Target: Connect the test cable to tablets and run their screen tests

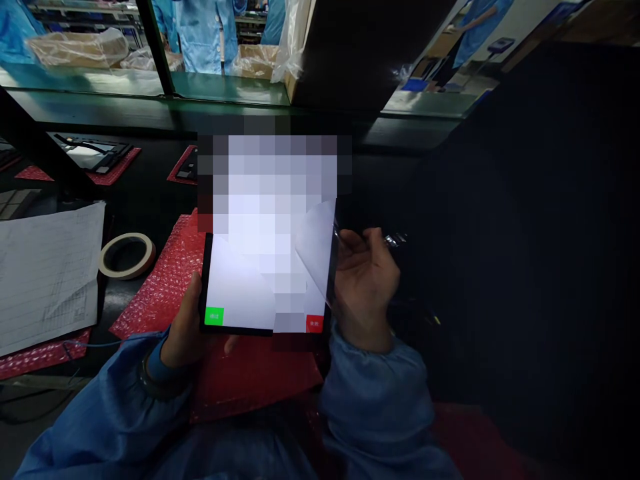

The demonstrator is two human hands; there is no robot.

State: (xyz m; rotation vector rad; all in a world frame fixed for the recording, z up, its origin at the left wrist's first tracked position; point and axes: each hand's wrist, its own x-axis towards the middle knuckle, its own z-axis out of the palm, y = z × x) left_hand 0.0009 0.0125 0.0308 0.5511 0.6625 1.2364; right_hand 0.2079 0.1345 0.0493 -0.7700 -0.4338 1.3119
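Note:
A tablet (240, 287) with a lit white screen is held up in front of me, a green box at its lower left corner and a red one at its lower right. Much of the screen is blurred out. My left hand (184, 327) grips the tablet's lower left edge, thumb on the side and fingers behind. Beside the right edge, my right hand (367, 273) is closed with curled fingers, palm towards me. A clear plastic film (317, 247) runs from the screen's right side towards these fingers, which seem to pinch it. Below lies a red bubble-wrap bag (260, 380).
Left of the tablet are a tape roll (127, 256), printed sheets (50, 273) and more red bubble wrap (165, 280). Farther back, an opened device (95, 153) lies on red wrap behind a dark post (45, 147). A dark panel (525, 233) fills the right side.

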